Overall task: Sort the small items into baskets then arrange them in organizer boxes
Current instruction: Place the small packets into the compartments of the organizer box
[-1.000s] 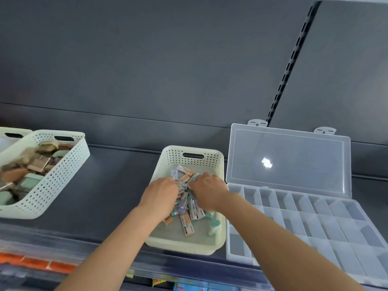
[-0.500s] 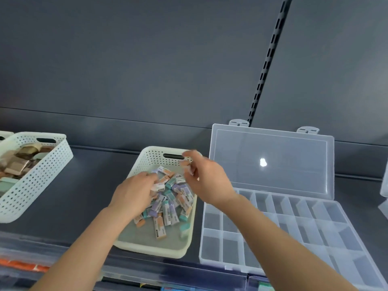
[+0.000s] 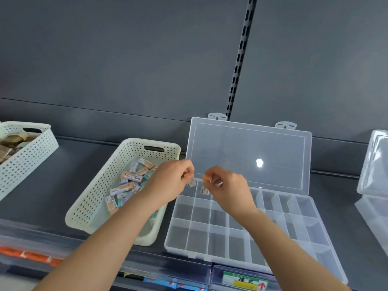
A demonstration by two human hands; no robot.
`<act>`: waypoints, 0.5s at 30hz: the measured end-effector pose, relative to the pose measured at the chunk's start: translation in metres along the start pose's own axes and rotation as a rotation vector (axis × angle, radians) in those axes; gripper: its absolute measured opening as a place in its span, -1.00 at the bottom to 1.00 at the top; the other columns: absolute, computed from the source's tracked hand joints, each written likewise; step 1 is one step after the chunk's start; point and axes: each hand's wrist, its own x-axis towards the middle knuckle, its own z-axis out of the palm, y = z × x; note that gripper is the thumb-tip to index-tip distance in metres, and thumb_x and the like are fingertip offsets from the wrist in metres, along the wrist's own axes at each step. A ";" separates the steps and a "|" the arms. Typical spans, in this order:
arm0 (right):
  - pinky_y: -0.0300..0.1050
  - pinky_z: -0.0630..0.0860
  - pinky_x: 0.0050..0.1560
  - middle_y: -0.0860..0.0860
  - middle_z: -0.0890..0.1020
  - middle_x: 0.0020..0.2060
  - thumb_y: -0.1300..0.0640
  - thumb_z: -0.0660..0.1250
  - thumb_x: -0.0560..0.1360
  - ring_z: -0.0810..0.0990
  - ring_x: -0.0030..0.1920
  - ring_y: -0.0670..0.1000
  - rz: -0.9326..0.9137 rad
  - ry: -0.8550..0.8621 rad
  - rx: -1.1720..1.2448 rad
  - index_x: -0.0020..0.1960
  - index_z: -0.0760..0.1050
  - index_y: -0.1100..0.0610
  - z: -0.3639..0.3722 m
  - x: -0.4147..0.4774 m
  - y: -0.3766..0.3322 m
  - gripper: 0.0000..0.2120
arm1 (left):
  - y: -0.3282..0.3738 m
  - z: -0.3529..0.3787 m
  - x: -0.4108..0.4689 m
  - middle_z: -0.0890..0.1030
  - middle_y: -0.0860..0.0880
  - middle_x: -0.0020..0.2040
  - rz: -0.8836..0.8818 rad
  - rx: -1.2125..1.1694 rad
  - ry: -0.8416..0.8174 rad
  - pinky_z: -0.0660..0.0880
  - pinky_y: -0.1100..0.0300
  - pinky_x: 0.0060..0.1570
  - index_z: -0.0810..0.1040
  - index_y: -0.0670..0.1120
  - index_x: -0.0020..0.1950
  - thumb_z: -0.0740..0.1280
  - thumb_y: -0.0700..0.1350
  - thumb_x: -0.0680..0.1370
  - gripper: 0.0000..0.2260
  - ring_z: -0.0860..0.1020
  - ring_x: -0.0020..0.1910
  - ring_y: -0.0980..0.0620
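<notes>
A left basket (image 3: 27,148) of brownish things sits at the shelf's end. The middle basket (image 3: 94,198) holds a heap (image 3: 130,181) of small wrapped items. Just right of it, the left hand (image 3: 168,183) pinches one item (image 3: 191,183), long axis hanging down. Close beside it, the right hand (image 3: 228,190) pinches a second item (image 3: 204,186) the same way. The open box (image 3: 241,227) lies directly beneath both, so each drop is probably straight down into the back-left cells, the left hand being nearer the corner. A spare box (image 3: 373,175) stands far right.

Bare left hand (image 3: 168,183), bare right hand (image 3: 231,191), bare forearms (image 3: 100,244)
</notes>
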 end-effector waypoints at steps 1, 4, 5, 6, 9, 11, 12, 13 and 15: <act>-0.06 0.56 -0.17 -0.09 0.62 -0.28 0.16 0.40 0.43 0.61 -0.23 -0.02 -0.006 -0.007 -0.026 -0.11 0.58 0.05 0.003 -0.001 0.001 -0.95 | 0.000 0.002 0.001 0.58 0.08 -0.17 0.016 0.021 -0.027 0.41 0.17 -0.17 0.58 -0.08 -0.04 0.35 -0.21 0.52 -0.94 0.51 -0.16 0.06; -0.08 0.56 -0.25 -0.05 0.65 -0.29 0.16 0.41 0.41 0.62 -0.24 0.04 -0.036 -0.009 -0.107 -0.15 0.59 0.08 0.012 -0.001 0.003 -0.97 | 0.000 0.005 0.006 0.58 0.05 -0.12 0.087 0.092 -0.090 0.33 0.22 -0.13 0.62 -0.08 -0.03 0.36 -0.23 0.50 -0.90 0.49 -0.09 0.04; -0.13 0.54 -0.28 -0.04 0.65 -0.30 0.18 0.43 0.38 0.61 -0.26 0.05 -0.057 -0.004 -0.130 -0.18 0.60 0.08 0.015 -0.001 0.004 -0.97 | 0.000 0.007 0.008 0.59 0.04 -0.09 0.108 0.122 -0.102 0.35 0.19 -0.06 0.62 -0.07 -0.03 0.36 -0.22 0.50 -0.90 0.49 -0.04 0.02; -0.18 0.50 -0.30 -0.05 0.63 -0.33 0.20 0.46 0.34 0.60 -0.30 0.06 -0.079 0.005 -0.152 -0.22 0.61 0.07 0.018 -0.001 0.005 -0.94 | -0.001 0.008 0.009 0.60 0.06 -0.06 0.123 0.159 -0.113 0.35 0.15 0.00 0.62 -0.04 -0.02 0.34 -0.20 0.51 -0.89 0.48 -0.01 0.02; -0.16 0.49 -0.38 -0.06 0.58 -0.42 0.23 0.49 0.26 0.53 -0.39 0.05 -0.091 0.023 -0.224 -0.31 0.59 0.05 0.023 0.001 0.010 -0.88 | -0.004 0.012 0.011 0.59 0.13 -0.02 0.146 0.258 -0.130 0.23 0.13 0.04 0.59 0.05 0.01 0.30 -0.13 0.55 -0.88 0.43 0.06 0.07; -0.14 0.49 -0.38 -0.08 0.56 -0.45 0.22 0.49 0.25 0.51 -0.40 0.03 -0.084 0.022 -0.261 -0.33 0.58 0.04 0.024 0.002 0.012 -0.87 | -0.006 0.014 0.012 0.60 0.13 -0.01 0.167 0.274 -0.128 0.21 0.13 0.06 0.58 0.06 0.02 0.29 -0.12 0.56 -0.88 0.43 0.07 0.07; -0.14 0.48 -0.36 -0.08 0.57 -0.45 0.21 0.49 0.25 0.50 -0.40 0.03 -0.083 0.018 -0.276 -0.33 0.58 0.04 0.024 0.002 0.012 -0.87 | -0.006 0.015 0.013 0.60 0.13 -0.01 0.176 0.278 -0.131 0.22 0.12 0.08 0.58 0.05 0.02 0.29 -0.13 0.56 -0.88 0.43 0.07 0.06; -0.13 0.49 -0.34 -0.08 0.57 -0.44 0.20 0.49 0.26 0.51 -0.38 0.02 -0.082 0.007 -0.288 -0.33 0.58 0.03 0.024 0.002 0.012 -0.88 | -0.005 0.015 0.014 0.60 0.12 -0.01 0.184 0.283 -0.137 0.22 0.12 0.09 0.58 0.05 0.01 0.29 -0.13 0.56 -0.88 0.43 0.06 0.06; -0.11 0.52 -0.31 -0.08 0.58 -0.41 0.18 0.47 0.29 0.51 -0.34 0.02 -0.083 -0.014 -0.296 -0.31 0.59 0.04 0.023 0.003 0.012 -0.92 | -0.005 0.015 0.015 0.59 0.11 -0.02 0.198 0.295 -0.148 0.23 0.11 0.10 0.57 0.04 0.01 0.28 -0.13 0.55 -0.89 0.42 0.06 0.05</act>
